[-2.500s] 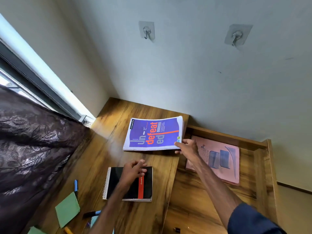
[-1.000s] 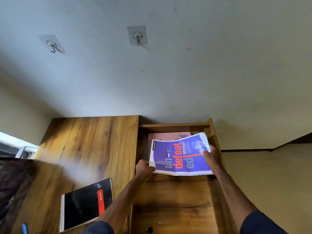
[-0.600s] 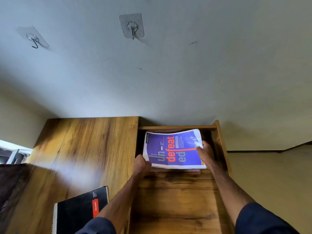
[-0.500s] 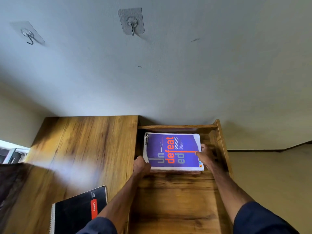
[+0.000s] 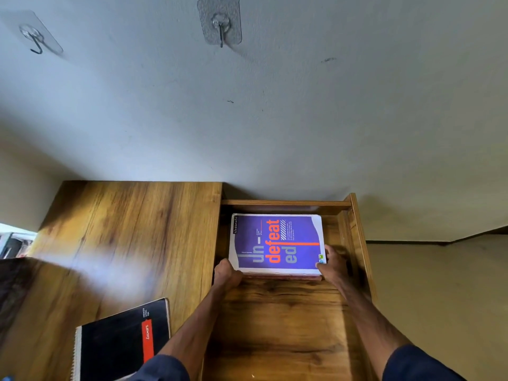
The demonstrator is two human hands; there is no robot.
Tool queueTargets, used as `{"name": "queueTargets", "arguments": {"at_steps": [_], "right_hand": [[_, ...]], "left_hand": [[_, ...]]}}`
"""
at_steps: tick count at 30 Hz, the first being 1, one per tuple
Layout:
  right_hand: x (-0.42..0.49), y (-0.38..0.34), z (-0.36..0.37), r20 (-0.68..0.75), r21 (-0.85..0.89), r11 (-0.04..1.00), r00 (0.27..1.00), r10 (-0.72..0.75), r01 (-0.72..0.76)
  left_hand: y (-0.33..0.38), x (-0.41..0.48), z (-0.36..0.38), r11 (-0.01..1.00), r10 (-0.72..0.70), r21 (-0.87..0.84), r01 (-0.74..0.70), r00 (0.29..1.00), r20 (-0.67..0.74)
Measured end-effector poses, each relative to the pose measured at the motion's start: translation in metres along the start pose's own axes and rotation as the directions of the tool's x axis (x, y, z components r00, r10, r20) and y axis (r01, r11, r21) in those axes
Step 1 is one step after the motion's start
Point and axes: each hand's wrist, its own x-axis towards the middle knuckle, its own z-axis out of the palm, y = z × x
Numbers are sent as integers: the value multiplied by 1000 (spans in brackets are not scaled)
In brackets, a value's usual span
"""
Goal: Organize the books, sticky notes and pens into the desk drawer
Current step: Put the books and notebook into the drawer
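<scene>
A purple notebook (image 5: 276,242) with orange "undefeated" lettering lies flat at the far end of the open wooden drawer (image 5: 357,243). It rests on a pink book (image 5: 280,276), of which only the near edge shows. My left hand (image 5: 226,272) has its fingers curled at the notebook's near-left corner. My right hand (image 5: 331,264) pinches the near-right corner, thumb on the cover. A black spiral notebook (image 5: 121,345) with a red stripe lies on the desk top (image 5: 123,229) at the lower left.
The near half of the drawer floor (image 5: 277,325) is bare wood. A grey wall with two adhesive hooks (image 5: 220,26) rises behind the desk. A blue pen tip (image 5: 5,378) peeks in at the bottom left corner.
The purple notebook went from the desk top into the drawer with both hands and now lies flat on the pink book. My hands stay at its near corners.
</scene>
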Motion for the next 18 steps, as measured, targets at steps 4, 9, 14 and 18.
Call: {"name": "queueTargets", "arguments": {"at_steps": [4,9,14,18], "right_hand": [[-5,1,0,11,30,1000,1000,7,-7],[-8,8,2,13,30,998,999,49,-49],[-16,15,10,-18,33,991,991,131,-130],[-22,15,20,-68,132,965,969,238,-228]], "left_hand": [[-1,0,2,1000,5,-20,-5,1000,3],[-1,-1,4,1000,-2,-24,2,1000,-7],[3,-4,4,1000,-10,8,10,1000,4],[2,-5,4,999,-37,-20,37,999,2]]}}
